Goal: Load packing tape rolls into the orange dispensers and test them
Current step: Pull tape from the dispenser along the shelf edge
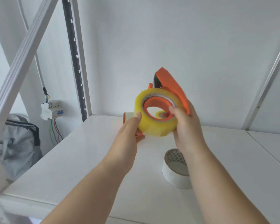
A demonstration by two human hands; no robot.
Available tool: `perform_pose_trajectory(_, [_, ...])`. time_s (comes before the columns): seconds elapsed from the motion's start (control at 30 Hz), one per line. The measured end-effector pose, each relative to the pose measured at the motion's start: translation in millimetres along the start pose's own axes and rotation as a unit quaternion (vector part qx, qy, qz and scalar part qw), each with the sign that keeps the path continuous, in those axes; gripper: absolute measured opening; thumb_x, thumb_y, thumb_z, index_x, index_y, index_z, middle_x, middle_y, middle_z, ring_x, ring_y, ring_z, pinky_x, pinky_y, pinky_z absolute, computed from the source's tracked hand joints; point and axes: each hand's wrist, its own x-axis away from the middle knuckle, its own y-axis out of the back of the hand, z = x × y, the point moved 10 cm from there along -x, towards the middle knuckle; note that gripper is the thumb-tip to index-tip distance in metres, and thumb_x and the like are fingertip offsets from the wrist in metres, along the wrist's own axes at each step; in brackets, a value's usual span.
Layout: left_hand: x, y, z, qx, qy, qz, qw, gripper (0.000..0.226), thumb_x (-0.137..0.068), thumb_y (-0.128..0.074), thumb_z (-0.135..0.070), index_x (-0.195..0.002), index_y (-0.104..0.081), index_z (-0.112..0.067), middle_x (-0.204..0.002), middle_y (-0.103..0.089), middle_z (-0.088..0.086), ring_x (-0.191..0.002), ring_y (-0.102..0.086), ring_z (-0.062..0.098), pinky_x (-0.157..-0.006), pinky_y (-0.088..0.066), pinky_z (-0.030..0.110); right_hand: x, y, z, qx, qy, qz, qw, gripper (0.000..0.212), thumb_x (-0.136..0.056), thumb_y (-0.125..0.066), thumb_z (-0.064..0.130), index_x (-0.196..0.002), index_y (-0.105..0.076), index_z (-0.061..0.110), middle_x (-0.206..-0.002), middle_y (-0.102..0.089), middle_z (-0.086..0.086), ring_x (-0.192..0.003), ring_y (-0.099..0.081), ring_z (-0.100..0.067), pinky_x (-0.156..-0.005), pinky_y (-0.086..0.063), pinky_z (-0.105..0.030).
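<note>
Both forearms bare, reaching forward and up from the lower edge of the view, converging toward each other. Left hand (129, 129) raised, palm turned inward to the right, fingers held fairly straight and close together, fingertips pressed flat against the side of the yellow tape roll (155, 113). Right hand (186, 125) just opposite, slightly higher, fingers curled round the roll's far rim, thumb hooked into its open centre. Wrists near level, well apart at the elbows, close at the hands.
</note>
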Motion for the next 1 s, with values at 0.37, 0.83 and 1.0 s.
perform_pose_trajectory(0.37, [21.9,-60.2,51.1,-0.472,-0.199,0.249,0.822,0.061,-0.074,-0.063,-0.055,-0.131,-0.046,-0.040,-0.145,-0.033,-0.002,-0.139,-0.024,0.005,-0.110,-0.025,0.022,-18.8,42.7,-15.5,-0.151,-0.047,-0.059,0.986,0.035,-0.088,-0.052,0.007,-0.123,-0.058,0.006,-0.100,-0.067,-0.010,-0.071,-0.067,-0.021,-0.075,-0.054,-0.034])
perform_pose_trajectory(0.83, [13.2,-29.7,44.4,-0.578,-0.244,0.164,0.762,0.048,-0.069,-0.049,-0.067,-0.076,-0.065,-0.022,-0.120,-0.051,-0.008,-0.108,-0.050,0.011,-0.088,-0.039,0.022,-30.1,82.4,-31.5,-0.115,-0.045,-0.108,0.987,0.041,-0.084,-0.055,0.012,-0.124,-0.060,0.013,-0.118,-0.066,-0.012,-0.104,-0.065,-0.028,-0.086,-0.056,-0.036])
perform_pose_trajectory(1.0, [5.4,-23.4,16.1,-0.526,-0.249,0.121,0.804,0.052,-0.075,-0.043,-0.069,-0.087,-0.063,-0.022,-0.107,-0.057,-0.005,-0.100,-0.055,0.012,-0.086,-0.044,0.029,-33.7,83.0,-43.2,-0.120,-0.064,-0.110,0.985,0.038,-0.088,-0.052,0.011,-0.125,-0.059,0.013,-0.113,-0.069,-0.006,-0.099,-0.068,-0.018,-0.076,-0.055,-0.029])
